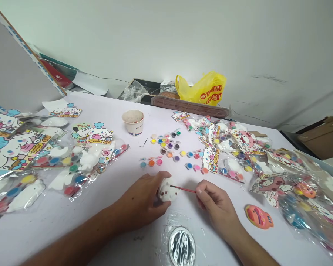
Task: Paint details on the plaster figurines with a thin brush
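Observation:
My left hand [147,195] is closed around a small white figurine [167,191] that bears several dark reddish-brown spots. Thumb and fingers grip its left side, so part of it is hidden. Between the fingers of my right hand [215,203] is a thin red paintbrush [184,189], its dark tip pointing left at the figurine's upper face. Whether the tip touches the surface I cannot tell. Just beyond the hands lie joined strips of small paint pots [151,162] in many colours. Nearer to me, a round silvery disc [182,246] lies under clear tape on the table.
A paper cup [133,122] stands toward the back. Plastic-wrapped craft packs [94,155] crowd the left, and more packs [244,144] cover the right. An orange-pink painted piece [259,217] lies right of my right hand. Behind the table is a yellow plastic bag [202,88].

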Available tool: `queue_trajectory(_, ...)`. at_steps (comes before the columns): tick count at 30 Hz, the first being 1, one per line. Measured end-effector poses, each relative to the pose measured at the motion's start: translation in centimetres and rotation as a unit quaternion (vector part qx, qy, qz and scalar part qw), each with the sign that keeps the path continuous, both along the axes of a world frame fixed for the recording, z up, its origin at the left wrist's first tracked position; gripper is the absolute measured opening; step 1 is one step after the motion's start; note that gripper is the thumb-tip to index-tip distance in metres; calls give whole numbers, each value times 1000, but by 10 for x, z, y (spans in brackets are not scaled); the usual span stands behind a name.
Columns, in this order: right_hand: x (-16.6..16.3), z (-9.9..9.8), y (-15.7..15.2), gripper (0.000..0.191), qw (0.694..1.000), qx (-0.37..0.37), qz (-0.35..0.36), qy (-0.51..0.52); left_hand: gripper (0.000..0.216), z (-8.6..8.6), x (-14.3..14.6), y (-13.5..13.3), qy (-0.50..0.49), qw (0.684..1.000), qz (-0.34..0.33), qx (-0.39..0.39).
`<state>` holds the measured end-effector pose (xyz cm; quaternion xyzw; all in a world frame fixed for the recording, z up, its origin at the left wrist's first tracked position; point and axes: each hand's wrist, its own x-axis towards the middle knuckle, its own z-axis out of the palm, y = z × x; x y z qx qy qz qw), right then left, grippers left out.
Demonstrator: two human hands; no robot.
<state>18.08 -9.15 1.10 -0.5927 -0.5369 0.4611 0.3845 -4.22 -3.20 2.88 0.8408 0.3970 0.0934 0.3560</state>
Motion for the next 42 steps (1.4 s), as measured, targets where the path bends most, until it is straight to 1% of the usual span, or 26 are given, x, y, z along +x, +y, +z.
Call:
queue_trajectory(5, 0, 0, 1, 42, 999, 12, -27, -12, 47, 0, 0, 1, 3, 1000, -2, -2)
queue_trajectory(13, 2, 0, 1, 33, 999, 38, -17, -17, 46, -3, -1, 0, -11, 1000, -12, 4)
queue_trajectory(18, 5, -3, 1, 33, 999, 28, -23, -4, 46, -1, -1, 1, 0, 1000, -7, 1)
queue_trajectory(25, 1, -2, 1, 37, 999, 23, 28, -35, 45, -1, -1, 0, -4, 1000, -7, 2)
queue_trajectory(42, -2, 1, 2, 38, 998, 16, 45, -37, 45, 0, -1, 1, -5, 1000, -7, 3)
